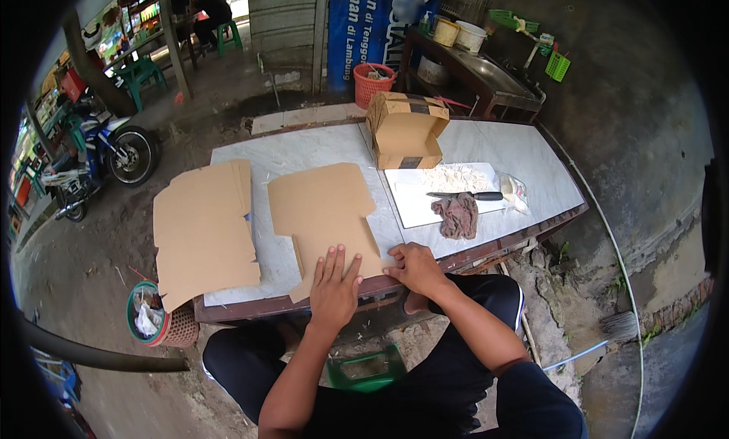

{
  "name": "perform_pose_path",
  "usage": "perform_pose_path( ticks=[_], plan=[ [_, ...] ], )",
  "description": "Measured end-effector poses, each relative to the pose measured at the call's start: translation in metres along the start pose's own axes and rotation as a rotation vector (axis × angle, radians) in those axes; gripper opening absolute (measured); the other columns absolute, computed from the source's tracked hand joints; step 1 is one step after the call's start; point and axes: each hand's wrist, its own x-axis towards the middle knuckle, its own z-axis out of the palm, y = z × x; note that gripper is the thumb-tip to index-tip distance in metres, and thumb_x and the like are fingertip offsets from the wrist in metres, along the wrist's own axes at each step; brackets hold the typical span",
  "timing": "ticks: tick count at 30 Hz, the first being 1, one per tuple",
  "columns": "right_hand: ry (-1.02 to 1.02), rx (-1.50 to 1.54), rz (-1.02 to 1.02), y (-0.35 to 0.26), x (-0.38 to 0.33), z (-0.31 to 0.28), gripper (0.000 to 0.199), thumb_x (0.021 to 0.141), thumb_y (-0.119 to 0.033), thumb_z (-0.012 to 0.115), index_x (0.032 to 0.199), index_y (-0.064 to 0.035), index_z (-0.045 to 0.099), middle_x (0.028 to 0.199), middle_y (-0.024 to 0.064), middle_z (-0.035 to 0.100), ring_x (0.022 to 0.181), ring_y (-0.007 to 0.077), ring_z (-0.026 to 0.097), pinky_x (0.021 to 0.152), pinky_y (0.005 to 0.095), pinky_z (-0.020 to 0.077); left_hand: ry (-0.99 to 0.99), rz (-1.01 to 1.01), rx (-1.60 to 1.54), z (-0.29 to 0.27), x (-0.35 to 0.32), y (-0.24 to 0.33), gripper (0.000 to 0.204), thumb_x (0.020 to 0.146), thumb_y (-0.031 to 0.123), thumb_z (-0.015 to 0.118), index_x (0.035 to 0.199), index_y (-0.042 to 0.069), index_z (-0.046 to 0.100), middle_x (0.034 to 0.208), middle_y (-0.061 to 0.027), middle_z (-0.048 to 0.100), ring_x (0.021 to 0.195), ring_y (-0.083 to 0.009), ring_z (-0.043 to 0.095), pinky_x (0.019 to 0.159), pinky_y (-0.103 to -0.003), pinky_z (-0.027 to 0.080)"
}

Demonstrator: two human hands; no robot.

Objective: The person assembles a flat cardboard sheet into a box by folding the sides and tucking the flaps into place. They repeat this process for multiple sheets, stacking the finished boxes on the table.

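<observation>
A flat die-cut cardboard box blank lies on the table before me, with a side flap bent up. My left hand rests flat on its near part, fingers spread. At the blank's near right corner, my right hand has its fingers curled, pinching the flap there. To the left lies a stack of similar cardboard blanks, reaching over the table's near edge. A folded cardboard box with dark printed bands stands open farther back.
The marble-patterned table also holds a white board with pale shreds, a black-handled knife, a crumpled brown cloth and a plastic bag. A waste basket stands at the near left; a green stool is below me.
</observation>
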Motion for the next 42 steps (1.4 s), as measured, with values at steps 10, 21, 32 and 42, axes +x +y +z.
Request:
perform_pose_path(
  ticks=[10, 21, 32, 42],
  plan=[
    [-0.150, 0.515, 0.218, 0.013, 0.013, -0.002, 0.036, 0.087, -0.004, 0.081, 0.122, -0.0025, 0.070, 0.101, 0.0027, 0.072, 0.091, 0.0094, 0.069, 0.082, 0.0282, 0.0580, 0.018, -0.091, 0.010, -0.002, 0.011, 0.010, 0.049, 0.101, 0.033, 0.064, 0.147, 0.013, 0.063, 0.161, -0.0212, 0.046, 0.152, -0.0386, 0.040, 0.125, -0.058, 0.025],
    [-0.122, 0.605, 0.168, -0.018, 0.001, -0.003, 0.030, 0.090, 0.011, 0.073, 0.118, 0.0040, 0.065, 0.111, 0.0110, 0.073, 0.106, 0.0148, 0.072, 0.093, 0.0292, 0.0606, 0.172, -0.244, -0.037, -0.001, 0.038, 0.029, 0.038, 0.088, 0.031, 0.078, 0.119, 0.010, 0.078, 0.139, -0.0182, 0.062, 0.131, -0.0363, 0.054, 0.114, -0.055, 0.037],
    [-0.042, -0.013, -0.243, -0.037, 0.011, 0.013, 0.012, 0.087, -0.003, 0.076, 0.098, -0.0028, 0.071, 0.087, 0.0151, 0.072, 0.081, 0.0367, 0.072, 0.073, 0.0440, 0.0595, 0.143, -0.195, -0.105, -0.003, 0.031, 0.006, 0.031, 0.088, 0.008, 0.069, 0.118, 0.008, 0.078, 0.139, -0.0167, 0.065, 0.129, -0.0335, 0.059, 0.114, -0.049, 0.040],
    [-0.029, -0.153, -0.205, -0.061, 0.007, 0.000, 0.034, 0.086, -0.020, 0.083, 0.115, -0.0123, 0.067, 0.108, 0.0133, 0.061, 0.086, 0.0394, 0.071, 0.075, 0.0493, 0.0589, 0.114, -0.228, -0.400, -0.029, 0.024, -0.009, 0.025, 0.089, 0.007, 0.073, 0.114, 0.005, 0.075, 0.131, -0.0167, 0.067, 0.122, -0.0353, 0.062, 0.100, -0.044, 0.053]
  ],
)
